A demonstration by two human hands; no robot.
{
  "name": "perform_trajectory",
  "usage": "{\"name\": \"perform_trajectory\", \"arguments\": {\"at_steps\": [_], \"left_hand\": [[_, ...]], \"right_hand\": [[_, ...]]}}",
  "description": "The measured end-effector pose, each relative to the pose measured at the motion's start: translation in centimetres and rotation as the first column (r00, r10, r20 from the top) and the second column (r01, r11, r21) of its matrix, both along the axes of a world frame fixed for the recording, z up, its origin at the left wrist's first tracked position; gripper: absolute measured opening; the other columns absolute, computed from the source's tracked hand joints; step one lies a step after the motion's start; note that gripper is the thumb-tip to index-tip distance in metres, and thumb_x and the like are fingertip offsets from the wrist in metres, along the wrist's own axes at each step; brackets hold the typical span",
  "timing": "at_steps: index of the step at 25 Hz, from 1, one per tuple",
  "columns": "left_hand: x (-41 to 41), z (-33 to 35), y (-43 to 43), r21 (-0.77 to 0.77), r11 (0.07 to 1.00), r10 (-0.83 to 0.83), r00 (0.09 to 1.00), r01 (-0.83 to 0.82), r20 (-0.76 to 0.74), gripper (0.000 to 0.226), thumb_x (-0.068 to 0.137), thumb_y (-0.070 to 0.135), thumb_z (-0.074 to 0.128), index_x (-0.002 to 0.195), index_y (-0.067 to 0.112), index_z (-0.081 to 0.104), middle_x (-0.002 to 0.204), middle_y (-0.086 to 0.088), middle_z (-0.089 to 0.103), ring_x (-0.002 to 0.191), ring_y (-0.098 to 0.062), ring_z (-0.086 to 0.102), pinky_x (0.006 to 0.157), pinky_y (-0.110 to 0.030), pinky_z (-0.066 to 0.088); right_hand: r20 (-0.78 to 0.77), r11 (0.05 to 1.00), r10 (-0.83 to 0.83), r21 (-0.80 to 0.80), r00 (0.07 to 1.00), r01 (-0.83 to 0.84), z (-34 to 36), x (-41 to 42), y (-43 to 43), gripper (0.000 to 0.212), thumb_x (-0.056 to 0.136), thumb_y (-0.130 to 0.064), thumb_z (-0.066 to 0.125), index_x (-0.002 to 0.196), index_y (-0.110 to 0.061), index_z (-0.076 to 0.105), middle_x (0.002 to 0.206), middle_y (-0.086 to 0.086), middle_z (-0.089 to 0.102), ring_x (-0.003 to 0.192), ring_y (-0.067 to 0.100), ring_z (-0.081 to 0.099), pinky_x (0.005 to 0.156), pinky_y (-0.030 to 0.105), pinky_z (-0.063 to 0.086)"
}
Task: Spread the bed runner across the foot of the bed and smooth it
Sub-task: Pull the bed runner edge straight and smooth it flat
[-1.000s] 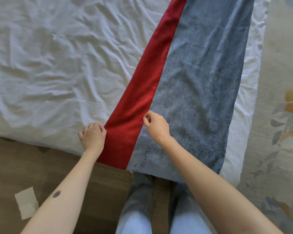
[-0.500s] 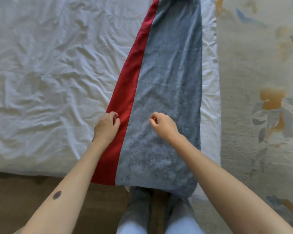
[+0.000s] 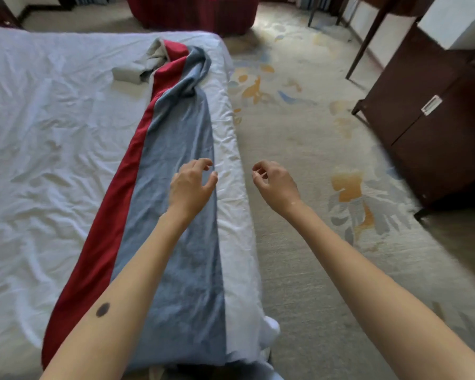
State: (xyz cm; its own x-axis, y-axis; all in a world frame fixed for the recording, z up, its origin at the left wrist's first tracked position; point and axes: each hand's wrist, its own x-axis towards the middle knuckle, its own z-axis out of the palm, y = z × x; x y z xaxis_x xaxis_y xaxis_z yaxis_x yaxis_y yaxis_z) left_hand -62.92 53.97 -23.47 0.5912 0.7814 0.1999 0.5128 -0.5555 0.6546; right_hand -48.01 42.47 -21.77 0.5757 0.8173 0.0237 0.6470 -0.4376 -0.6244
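The bed runner (image 3: 176,149), grey-blue with a red stripe along its left side, lies lengthwise along the right edge of the white bed (image 3: 44,149). Its near part lies flat; its far end is bunched and twisted, showing a pale lining. My left hand (image 3: 192,185) hovers over the runner's right edge with fingers curled apart, holding nothing. My right hand (image 3: 274,182) is raised over the carpet beside the bed, fingers loosely curled and empty.
A patterned beige carpet (image 3: 313,138) runs along the bed's right side. A dark wooden cabinet (image 3: 428,119) stands at the right, with a table leg (image 3: 368,37) behind it. A red upholstered piece (image 3: 192,12) sits beyond the bed.
Both hands have let go of the runner and lifted off it. The view has swung up along the bed, and my right hand has moved out past the bed's edge.
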Motion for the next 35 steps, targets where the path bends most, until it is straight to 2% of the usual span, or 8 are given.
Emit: {"name": "perform_trajectory", "arguments": {"at_steps": [3,8,14,18,21,25,30,35], "left_hand": [[3.6,1.3,-2.0,0.020,1.000,-0.015,1.000,0.015,-0.005,0.028,0.089,0.027,0.053,0.113,0.011,0.057,0.109,-0.009,0.064,0.106,-0.027,0.056,0.093,-0.047,0.044],[5.4,1.9,-2.7,0.186,0.979,-0.049,0.983,0.081,-0.175,0.030,0.088,0.026,0.056,0.112,0.009,0.059,0.106,-0.011,0.066,0.102,-0.031,0.058,0.087,-0.043,0.040],[7.5,3.3,0.3,0.211,0.977,0.031,0.975,0.016,-0.218,0.027,0.089,0.028,0.053,0.109,0.011,0.059,0.107,-0.008,0.065,0.101,-0.027,0.058,0.087,-0.041,0.040],[11.7,3.6,2.9,0.226,0.974,0.058,0.974,-0.006,-0.220,0.026,0.089,0.029,0.052,0.107,0.012,0.060,0.104,-0.007,0.066,0.098,-0.026,0.058,0.085,-0.040,0.041],[16.1,4.0,6.5,0.237,0.971,0.087,0.974,-0.035,-0.210,0.025,0.089,0.028,0.053,0.107,0.011,0.060,0.103,-0.008,0.065,0.098,-0.027,0.059,0.085,-0.042,0.042],[21.9,4.5,14.6,0.235,0.959,0.203,0.960,-0.156,-0.191,0.024,0.089,0.027,0.053,0.105,0.011,0.061,0.103,-0.009,0.065,0.098,-0.029,0.058,0.084,-0.043,0.044],[29.2,5.5,23.5,0.208,0.951,0.269,0.944,-0.229,-0.192,0.019,0.088,0.026,0.052,0.098,0.012,0.061,0.096,-0.008,0.066,0.094,-0.028,0.058,0.085,-0.045,0.044],[36.0,3.8,32.0,0.202,0.936,0.330,0.921,-0.290,-0.206,0.019,0.088,0.024,0.053,0.099,0.012,0.062,0.098,-0.008,0.066,0.095,-0.029,0.058,0.085,-0.043,0.042]], "right_hand": [[0.072,0.999,-0.049,-0.007,0.996,0.050,1.9,5.1,-3.7,0.025,0.094,-0.023,0.048,0.109,-0.008,0.060,0.109,0.011,0.063,0.100,0.025,0.059,0.082,0.041,0.051],[0.145,0.996,-0.058,-0.064,0.988,0.068,2.8,10.0,-6.5,0.027,0.095,-0.024,0.046,0.111,-0.009,0.060,0.110,0.013,0.063,0.104,0.028,0.057,0.086,0.042,0.049],[0.131,1.000,-0.008,-0.021,0.991,0.011,4.0,13.4,-3.9,0.026,0.094,-0.024,0.047,0.111,-0.010,0.060,0.110,0.011,0.064,0.103,0.027,0.058,0.086,0.040,0.047],[0.161,0.999,0.039,-0.024,0.986,-0.036,4.4,17.7,-1.1,0.025,0.095,-0.025,0.047,0.112,-0.012,0.060,0.110,0.009,0.064,0.103,0.025,0.057,0.085,0.039,0.046],[0.166,0.996,0.084,-0.033,0.983,-0.080,4.8,22.4,4.0,0.026,0.095,-0.025,0.047,0.113,-0.012,0.059,0.112,0.008,0.064,0.104,0.024,0.057,0.085,0.037,0.046],[0.176,0.982,0.190,-0.024,0.966,-0.189,6.1,29.4,14.5,0.024,0.095,-0.026,0.047,0.110,-0.011,0.060,0.111,0.008,0.063,0.103,0.024,0.058,0.085,0.038,0.047],[0.192,0.968,0.247,0.000,0.950,-0.251,7.9,37.7,24.6,0.023,0.095,-0.025,0.047,0.107,-0.011,0.060,0.109,0.007,0.063,0.102,0.023,0.056,0.084,0.036,0.046],[0.162,0.950,0.311,-0.042,0.937,-0.308,6.3,45.6,35.6,0.023,0.095,-0.024,0.047,0.106,-0.010,0.062,0.109,0.008,0.063,0.101,0.024,0.057,0.086,0.037,0.046]]}}
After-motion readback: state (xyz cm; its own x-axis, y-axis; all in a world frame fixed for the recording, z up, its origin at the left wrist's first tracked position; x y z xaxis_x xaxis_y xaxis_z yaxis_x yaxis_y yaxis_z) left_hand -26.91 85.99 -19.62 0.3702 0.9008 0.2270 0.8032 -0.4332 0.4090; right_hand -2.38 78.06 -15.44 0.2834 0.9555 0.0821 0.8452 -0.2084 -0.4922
